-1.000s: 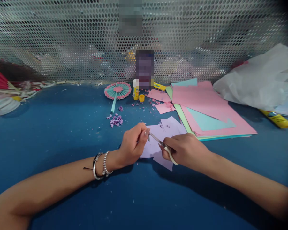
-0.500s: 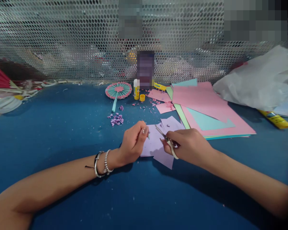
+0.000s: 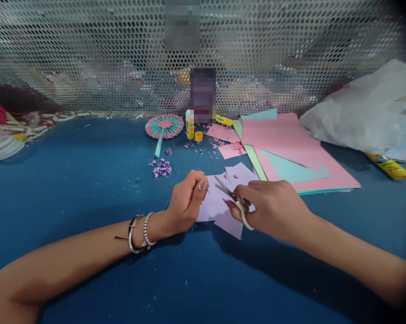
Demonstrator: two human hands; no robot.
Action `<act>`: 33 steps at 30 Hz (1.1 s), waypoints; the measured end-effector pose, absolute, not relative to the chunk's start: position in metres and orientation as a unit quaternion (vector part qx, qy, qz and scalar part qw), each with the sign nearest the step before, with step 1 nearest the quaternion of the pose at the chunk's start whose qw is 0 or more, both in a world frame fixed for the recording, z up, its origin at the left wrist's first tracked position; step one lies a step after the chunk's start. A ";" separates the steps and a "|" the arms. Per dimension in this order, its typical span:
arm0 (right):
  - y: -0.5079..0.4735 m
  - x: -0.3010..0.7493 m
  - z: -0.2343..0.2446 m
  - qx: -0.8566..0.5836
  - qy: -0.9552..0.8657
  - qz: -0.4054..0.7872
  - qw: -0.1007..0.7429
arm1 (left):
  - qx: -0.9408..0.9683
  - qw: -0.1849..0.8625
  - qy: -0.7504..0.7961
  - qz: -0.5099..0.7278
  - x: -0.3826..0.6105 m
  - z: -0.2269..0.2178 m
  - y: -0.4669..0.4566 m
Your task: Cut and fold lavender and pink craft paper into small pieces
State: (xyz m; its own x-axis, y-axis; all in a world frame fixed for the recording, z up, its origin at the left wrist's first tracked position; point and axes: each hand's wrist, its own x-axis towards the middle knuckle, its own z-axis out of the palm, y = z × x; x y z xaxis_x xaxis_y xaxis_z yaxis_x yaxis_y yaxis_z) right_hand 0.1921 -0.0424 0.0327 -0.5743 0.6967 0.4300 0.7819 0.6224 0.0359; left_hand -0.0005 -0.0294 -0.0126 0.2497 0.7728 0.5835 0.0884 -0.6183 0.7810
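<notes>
Back from the left hand [image 3: 186,202] come the steel-bladed scissors with white handles [image 3: 232,195], blades now spread, tips pointing left and away, long axis slanting back rightward into the right hand [image 3: 273,202], which grips the handle above overlapping lilac paper sheets [image 3: 210,208]. Left fingers stay curled closed on a small pale sliver [image 3: 208,190]. Pink paper's stacked edges [image 3: 338,179] lie beyond the right knuckles; smooth blue bench [image 3: 189,288] offers room between the forearms.
</notes>
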 end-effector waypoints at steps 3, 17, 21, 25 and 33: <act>-0.043 0.192 0.029 -0.420 -0.883 -0.118 0.174 | 0.713 0.332 0.290 0.544 0.000 -0.014 -0.029; -0.046 0.187 0.012 -0.388 -0.890 -0.104 0.214 | 0.732 0.331 0.279 0.526 0.001 -0.010 -0.029; -0.045 0.188 0.011 -0.384 -0.892 -0.101 0.218 | 0.731 0.334 0.279 0.526 0.002 -0.011 -0.030; -0.045 0.188 0.012 -0.382 -0.893 -0.104 0.215 | 0.738 0.331 0.282 0.516 0.002 -0.012 -0.031; -0.042 0.191 0.017 -0.381 -0.891 -0.134 0.207 | 0.756 0.304 0.284 0.505 0.000 -0.013 -0.032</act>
State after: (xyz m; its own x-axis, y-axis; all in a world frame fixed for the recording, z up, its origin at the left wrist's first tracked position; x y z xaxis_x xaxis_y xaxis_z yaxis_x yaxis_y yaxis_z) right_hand 0.1906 -0.0424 0.0168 -0.6245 0.6238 0.4701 0.7343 0.6740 0.0810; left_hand 0.0003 -0.0316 -0.0127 0.3278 0.7376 0.5904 0.1224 -0.6528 0.7476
